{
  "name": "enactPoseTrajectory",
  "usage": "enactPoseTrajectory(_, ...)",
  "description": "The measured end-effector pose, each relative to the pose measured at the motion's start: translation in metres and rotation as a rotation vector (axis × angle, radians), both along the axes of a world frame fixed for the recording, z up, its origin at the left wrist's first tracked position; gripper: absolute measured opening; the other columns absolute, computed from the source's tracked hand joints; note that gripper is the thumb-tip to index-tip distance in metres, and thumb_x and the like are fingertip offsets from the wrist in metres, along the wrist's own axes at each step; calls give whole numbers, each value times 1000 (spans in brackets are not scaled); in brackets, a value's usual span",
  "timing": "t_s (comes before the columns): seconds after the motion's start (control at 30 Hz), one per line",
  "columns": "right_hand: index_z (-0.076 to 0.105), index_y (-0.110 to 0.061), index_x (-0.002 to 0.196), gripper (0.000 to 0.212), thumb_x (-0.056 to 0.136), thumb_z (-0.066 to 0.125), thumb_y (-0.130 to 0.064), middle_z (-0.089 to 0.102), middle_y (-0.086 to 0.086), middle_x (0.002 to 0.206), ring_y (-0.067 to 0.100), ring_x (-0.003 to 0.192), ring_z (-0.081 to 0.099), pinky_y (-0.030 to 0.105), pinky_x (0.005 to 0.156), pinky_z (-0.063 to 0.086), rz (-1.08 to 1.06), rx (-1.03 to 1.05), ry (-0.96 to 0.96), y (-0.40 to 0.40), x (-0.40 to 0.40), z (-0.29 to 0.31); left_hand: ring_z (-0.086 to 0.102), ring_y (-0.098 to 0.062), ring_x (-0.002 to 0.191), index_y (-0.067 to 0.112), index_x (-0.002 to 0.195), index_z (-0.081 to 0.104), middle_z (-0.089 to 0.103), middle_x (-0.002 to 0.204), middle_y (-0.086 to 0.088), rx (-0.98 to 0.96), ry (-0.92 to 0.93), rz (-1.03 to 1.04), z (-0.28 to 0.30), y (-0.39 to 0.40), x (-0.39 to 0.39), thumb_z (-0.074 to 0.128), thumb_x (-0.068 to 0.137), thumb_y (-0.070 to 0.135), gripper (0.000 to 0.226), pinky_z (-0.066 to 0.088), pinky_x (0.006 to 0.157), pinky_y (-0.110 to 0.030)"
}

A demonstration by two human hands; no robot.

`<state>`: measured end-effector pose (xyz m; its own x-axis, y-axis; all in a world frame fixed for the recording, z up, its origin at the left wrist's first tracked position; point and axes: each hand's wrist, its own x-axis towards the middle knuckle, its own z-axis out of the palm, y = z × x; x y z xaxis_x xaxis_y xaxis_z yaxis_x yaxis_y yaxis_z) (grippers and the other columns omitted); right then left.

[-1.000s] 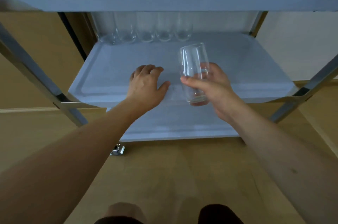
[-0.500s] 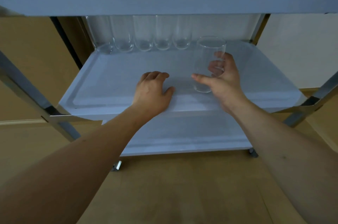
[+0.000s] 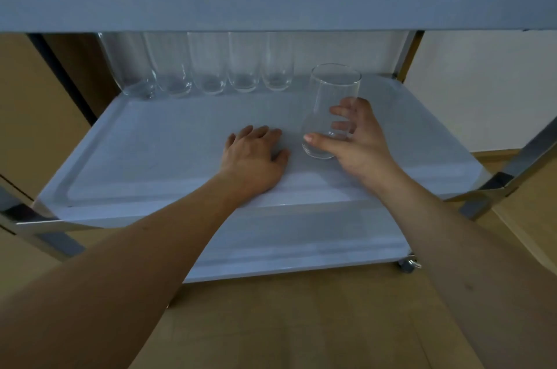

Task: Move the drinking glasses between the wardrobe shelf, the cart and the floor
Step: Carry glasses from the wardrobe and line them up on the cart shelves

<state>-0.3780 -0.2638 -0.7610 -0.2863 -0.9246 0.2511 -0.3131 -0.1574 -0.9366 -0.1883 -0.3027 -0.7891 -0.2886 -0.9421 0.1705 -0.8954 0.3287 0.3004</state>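
A person's right hand curled its thumb and fingers around a clear drinking glass standing upright on the cart's middle shelf, right of centre and short of the back edge. The left hand rested palm-down on the shelf beside it, fingers relaxed and holding nothing. Five more glasses lined the shelf's back edge from the back left corner; others stood on the top shelf.
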Motion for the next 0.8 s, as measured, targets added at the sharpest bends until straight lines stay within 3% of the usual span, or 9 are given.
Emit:
enactPoseTrajectory(0.13, 46, -21, 135, 83, 67, 95, -25, 59, -1, 119, 11, 110, 61, 20, 92, 52, 2, -30, -17, -2, -2, -10, 41, -26, 139, 27, 136, 59, 53, 147, -1, -54, 21, 4, -3, 2, 0, 47, 98, 50, 46, 24, 119, -46)
enactPoseTrajectory(0.3, 54, -23, 123, 80, 57, 99, -29, 66, 7, 111, 17, 101, 66, 40, 96, 55, -92, -56, -26, -30, 2, -8, 45, -25, 136, 28, 135, 60, 56, 144, 1, -79, 25, -9, -4, 1, 2, 48, 96, 50, 47, 29, 116, -45)
enactPoseTrajectory(0.43, 56, -21, 125, 86, 52, 99, -38, 68, 4, 109, 15, 100, 69, 43, 96, 55, -109, -53, 32, -67, 0, -3, 45, -23, 135, 30, 133, 60, 56, 142, 4, -79, 7, 5, -4, 0, 0, 46, 95, 51, 45, 28, 116, -44)
enactPoseTrajectory(0.57, 57, -18, 127, 89, 51, 98, -41, 68, 4, 107, 12, 94, 69, 38, 94, 57, -121, -77, 57, -110, -7, 12, 49, -22, 128, 27, 126, 63, 60, 134, 3, -108, 2, 3, -5, 0, 1, 43, 93, 49, 44, 31, 112, -40)
enactPoseTrajectory(0.8, 57, -23, 126, 96, 43, 92, -58, 69, -2, 107, 7, 92, 67, 14, 76, 51, -179, -44, 59, -172, -20, 20, 48, -20, 131, 28, 128, 63, 59, 137, 4, -106, 10, 19, -6, -1, 0, 44, 93, 48, 44, 27, 116, -43)
